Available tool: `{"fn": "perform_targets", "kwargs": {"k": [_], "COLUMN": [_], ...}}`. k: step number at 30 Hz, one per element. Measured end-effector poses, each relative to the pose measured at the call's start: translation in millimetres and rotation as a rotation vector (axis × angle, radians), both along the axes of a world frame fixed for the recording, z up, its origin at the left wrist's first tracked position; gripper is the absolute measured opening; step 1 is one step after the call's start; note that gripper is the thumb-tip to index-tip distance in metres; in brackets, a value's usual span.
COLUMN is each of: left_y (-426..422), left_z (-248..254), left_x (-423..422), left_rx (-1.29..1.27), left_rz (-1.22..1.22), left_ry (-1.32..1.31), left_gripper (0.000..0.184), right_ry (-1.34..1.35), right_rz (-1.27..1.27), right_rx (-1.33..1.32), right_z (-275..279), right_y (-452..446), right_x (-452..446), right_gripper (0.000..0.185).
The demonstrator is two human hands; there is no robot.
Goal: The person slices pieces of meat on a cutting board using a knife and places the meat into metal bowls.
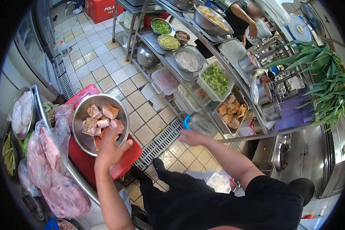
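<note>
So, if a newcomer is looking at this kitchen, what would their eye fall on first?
Probably the steel bowl of chunky meat pieces on the red board, with the left hand reaching over it. Next might come the big bunch of long green leaves at the upper right, then the large pink meat in clear plastic at the left.
</note>
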State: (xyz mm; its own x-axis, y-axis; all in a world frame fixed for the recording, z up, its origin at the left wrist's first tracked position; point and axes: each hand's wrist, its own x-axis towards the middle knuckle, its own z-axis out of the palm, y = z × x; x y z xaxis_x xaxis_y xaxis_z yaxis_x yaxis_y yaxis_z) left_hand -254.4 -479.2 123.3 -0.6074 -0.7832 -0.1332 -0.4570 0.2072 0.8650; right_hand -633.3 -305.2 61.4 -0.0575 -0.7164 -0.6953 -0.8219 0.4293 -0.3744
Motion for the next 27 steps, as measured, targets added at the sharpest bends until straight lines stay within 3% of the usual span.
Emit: {"fn": "perform_targets", "kwargs": {"k": [2,6,9,12,16,27], "left_y": [27,75,111,141,176,259], "left_z": [-43,-60,-102,-141,-187,-230], "left_x": [-6,-11,-9,-3,8,44], "left_rx": [0.098,0.347,0.519,0.523,0.517,0.481], "left_rz": [0.041,0.157,0.266,0.364,0.479,0.638], "left_ry": [0.012,-0.044,0.002,-0.091,-0.131,-0.322], "left_gripper": [0.068,0.064,0.061,0.059,0.053,0.044], "right_ry": [0.121,0.119,0.045,0.069,0.08,-0.011], "right_rz": [0.012,-0.01,-0.055,-0.195,-0.228,-0.345], "right_rx": [0.208,0.214,0.207,0.313,0.256,0.108], "right_z": [-18,-75,-107,-92,-106,-108], "right_y": [45,136,187,206,235,211], "right_x": [-4,-40,-74,-90,-114,-115], "right_gripper": [0.06,0.06,0.045,0.041,0.038,0.032]}}
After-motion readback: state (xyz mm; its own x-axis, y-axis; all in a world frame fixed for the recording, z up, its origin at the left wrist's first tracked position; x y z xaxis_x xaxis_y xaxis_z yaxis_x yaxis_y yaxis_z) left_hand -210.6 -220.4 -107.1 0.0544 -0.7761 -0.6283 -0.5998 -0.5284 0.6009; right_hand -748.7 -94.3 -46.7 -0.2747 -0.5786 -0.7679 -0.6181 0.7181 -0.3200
